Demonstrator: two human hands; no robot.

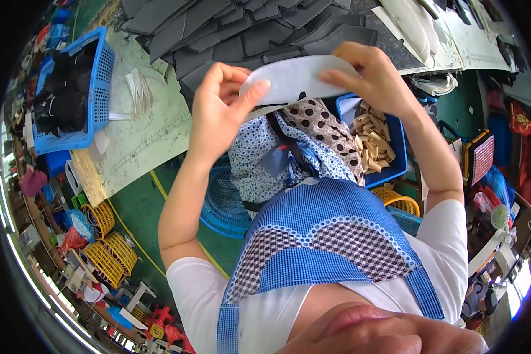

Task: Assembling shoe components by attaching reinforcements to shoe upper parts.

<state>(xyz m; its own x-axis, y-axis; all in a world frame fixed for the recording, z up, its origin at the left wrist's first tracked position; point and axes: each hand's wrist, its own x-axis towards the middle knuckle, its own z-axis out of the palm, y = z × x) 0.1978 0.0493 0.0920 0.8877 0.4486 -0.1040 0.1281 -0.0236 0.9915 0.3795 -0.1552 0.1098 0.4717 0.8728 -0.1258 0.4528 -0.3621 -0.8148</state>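
Between both hands, above the table's near edge, I hold a pale grey-white, curved flat piece (295, 79) with rounded ends. My left hand (224, 100) pinches its left end, thumb on the near face and fingers behind. At its right end my right hand (366, 74) grips it the same way, thumb across the face. Just beyond lies a big heap of dark grey flat cut pieces (242, 29), spread in overlapping layers on the table. A small black bit (302, 95) shows at the lower edge of the pale piece; I cannot make out what it is.
A blue basket of black items (103, 76) stands on the pale table (153, 127) at left, near some white pieces (138, 91). Below the table's edge at right, a blue crate (402, 159) holds many tan pieces. More white curved pieces (407, 26) lie at far right.
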